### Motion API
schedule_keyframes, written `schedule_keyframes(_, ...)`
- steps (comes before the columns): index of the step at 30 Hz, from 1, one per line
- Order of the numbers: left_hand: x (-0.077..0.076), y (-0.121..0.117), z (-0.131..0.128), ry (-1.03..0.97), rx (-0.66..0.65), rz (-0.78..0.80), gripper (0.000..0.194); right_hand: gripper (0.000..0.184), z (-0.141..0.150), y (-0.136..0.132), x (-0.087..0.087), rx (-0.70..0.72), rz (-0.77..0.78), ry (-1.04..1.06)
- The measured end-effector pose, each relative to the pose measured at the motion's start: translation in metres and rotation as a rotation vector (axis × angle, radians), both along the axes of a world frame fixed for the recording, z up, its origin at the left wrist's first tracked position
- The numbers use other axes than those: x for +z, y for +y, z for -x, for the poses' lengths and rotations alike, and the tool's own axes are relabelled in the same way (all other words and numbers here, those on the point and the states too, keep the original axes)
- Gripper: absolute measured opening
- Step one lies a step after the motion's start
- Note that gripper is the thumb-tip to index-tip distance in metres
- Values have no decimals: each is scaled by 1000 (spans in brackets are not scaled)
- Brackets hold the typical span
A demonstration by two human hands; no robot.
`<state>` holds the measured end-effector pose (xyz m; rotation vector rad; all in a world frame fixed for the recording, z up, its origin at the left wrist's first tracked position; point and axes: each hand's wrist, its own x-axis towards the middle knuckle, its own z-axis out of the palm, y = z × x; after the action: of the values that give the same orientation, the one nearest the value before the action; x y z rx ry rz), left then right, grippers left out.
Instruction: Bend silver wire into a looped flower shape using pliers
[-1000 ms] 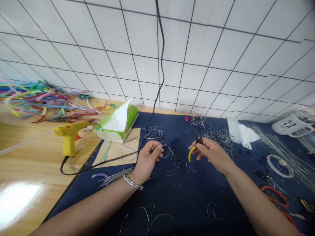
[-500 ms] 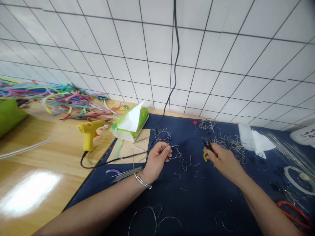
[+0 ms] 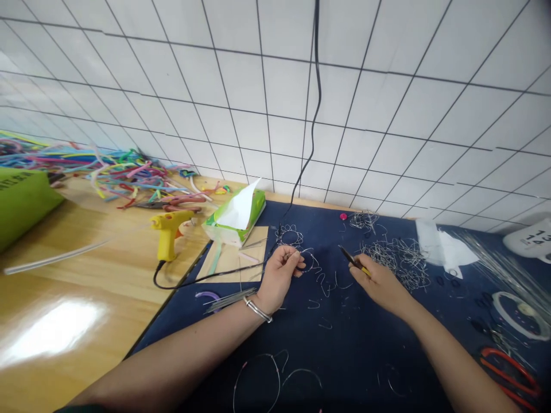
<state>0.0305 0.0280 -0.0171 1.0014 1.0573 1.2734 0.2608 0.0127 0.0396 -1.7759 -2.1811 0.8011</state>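
Observation:
My left hand [image 3: 282, 272] is closed in a pinch on a thin wire ring [image 3: 313, 263], whose looped edge shows to the right of the fingertips. In my right hand [image 3: 379, 284] are small pliers [image 3: 353, 263] with dark jaws and a yellow handle, their tips pointing up and left. A gap of dark mat separates the pliers from the wire ring. Behind my left hand lies a flower-shaped wire piece [image 3: 289, 235]. Short bent wire bits [image 3: 325, 284] lie on the mat between the hands. Nearer to me rests a larger wire hoop [image 3: 257, 383].
A tangled wire heap [image 3: 400, 261] lies beyond my right hand, beside straight wires [image 3: 495, 264]. Left are a yellow glue gun [image 3: 167, 232], a tissue pack [image 3: 239, 218] and colourful pipe cleaners [image 3: 138, 175]. Red-handled scissors [image 3: 508, 373] lie at the right.
My right hand has turned the pliers, whose jaws now point further left, toward my left hand. My left hand keeps its pinch on the wire ring. The view has shifted slightly.

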Motion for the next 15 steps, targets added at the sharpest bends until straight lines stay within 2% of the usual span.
schedule_keyframes(3,-1,1,0,-13,5,-9,20,41,2,-10,9,77,-63,-119)
schedule_keyframes(7,-2,2,0,-14,6,-28,19,44,-1,-25,9,158,-146,-322)
schedule_keyframes(15,-4,2,-1,17,7,-50,20,41,3,-62,5,280,-102,-442)
